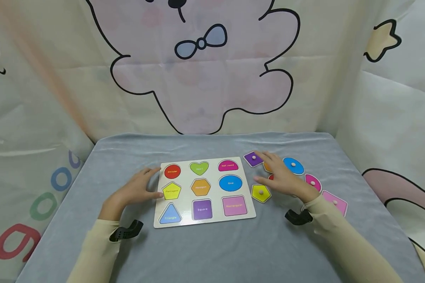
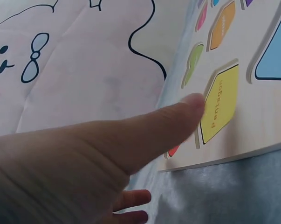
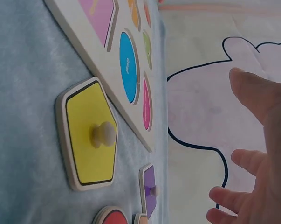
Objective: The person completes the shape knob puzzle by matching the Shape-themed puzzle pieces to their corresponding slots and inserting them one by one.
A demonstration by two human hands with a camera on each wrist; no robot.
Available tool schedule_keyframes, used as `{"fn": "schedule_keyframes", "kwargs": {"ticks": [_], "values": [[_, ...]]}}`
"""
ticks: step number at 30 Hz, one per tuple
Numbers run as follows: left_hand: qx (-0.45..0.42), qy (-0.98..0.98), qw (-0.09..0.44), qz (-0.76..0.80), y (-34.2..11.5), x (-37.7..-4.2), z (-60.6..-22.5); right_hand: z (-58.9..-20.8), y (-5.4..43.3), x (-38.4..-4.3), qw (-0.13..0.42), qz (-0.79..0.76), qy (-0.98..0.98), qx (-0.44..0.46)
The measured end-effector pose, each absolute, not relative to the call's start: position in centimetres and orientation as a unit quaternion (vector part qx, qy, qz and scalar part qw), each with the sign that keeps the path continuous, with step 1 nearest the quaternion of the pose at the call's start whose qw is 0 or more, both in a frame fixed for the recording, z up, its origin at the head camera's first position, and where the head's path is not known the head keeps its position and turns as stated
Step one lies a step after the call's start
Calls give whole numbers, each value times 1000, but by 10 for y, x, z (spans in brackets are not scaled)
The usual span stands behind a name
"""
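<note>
A white wooden puzzle board [image 1: 185, 196] with printed, labelled shape recesses lies on the cloth. My left hand [image 1: 132, 190] is at its left edge, fingers extended, with the thumb [image 2: 177, 112] at the yellow Pentagon recess [image 2: 219, 105]. To the right, my right hand [image 1: 285, 179] hovers with spread fingers, holding nothing, over loose knobbed pieces. Near it are a yellow pentagon piece [image 3: 89, 140], a purple square piece [image 1: 251, 159] and a blue oval piece [image 1: 293, 166]. Partly hidden beneath the hand are a red piece [image 3: 114, 218] and an orange piece [image 1: 267, 168].
Beyond the right hand lie a magenta piece [image 1: 312, 181] and a pink rectangle piece [image 1: 335, 203], partly behind the wrist. Grey-blue cloth [image 1: 212, 251] covers the table. Printed curtains [image 1: 205, 86] stand behind it and at both sides.
</note>
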State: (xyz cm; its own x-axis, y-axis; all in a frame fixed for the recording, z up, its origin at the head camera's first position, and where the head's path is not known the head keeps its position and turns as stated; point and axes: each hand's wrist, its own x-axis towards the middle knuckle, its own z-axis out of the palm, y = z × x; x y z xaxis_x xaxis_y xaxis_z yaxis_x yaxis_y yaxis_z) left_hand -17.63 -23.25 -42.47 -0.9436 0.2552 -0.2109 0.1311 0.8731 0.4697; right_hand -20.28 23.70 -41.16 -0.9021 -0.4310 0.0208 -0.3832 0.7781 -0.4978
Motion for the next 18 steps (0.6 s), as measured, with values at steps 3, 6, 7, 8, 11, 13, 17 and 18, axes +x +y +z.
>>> {"fn": "schedule_keyframes", "kwargs": {"ticks": [3,6,7,8,11,13,17,18], "values": [[95,955,161,230,-233,-175,-427,-415,241,-203,55,-260,941,-207],[98,954,174,225,-233,-174,-429,-417,247,-202,64,-272,939,-201],[97,954,174,222,-234,-174,-430,-418,249,-202,67,-279,937,-202],[98,955,173,220,-234,-174,-430,-418,252,-202,68,-283,935,-203],[101,957,166,215,-235,-175,-431,-418,259,-203,72,-300,928,-209],[100,958,162,214,-236,-176,-431,-417,263,-203,74,-312,923,-215],[96,960,156,212,-237,-178,-433,-419,271,-203,84,-322,920,-208],[95,960,156,212,-238,-178,-434,-419,274,-202,86,-320,921,-205]]}}
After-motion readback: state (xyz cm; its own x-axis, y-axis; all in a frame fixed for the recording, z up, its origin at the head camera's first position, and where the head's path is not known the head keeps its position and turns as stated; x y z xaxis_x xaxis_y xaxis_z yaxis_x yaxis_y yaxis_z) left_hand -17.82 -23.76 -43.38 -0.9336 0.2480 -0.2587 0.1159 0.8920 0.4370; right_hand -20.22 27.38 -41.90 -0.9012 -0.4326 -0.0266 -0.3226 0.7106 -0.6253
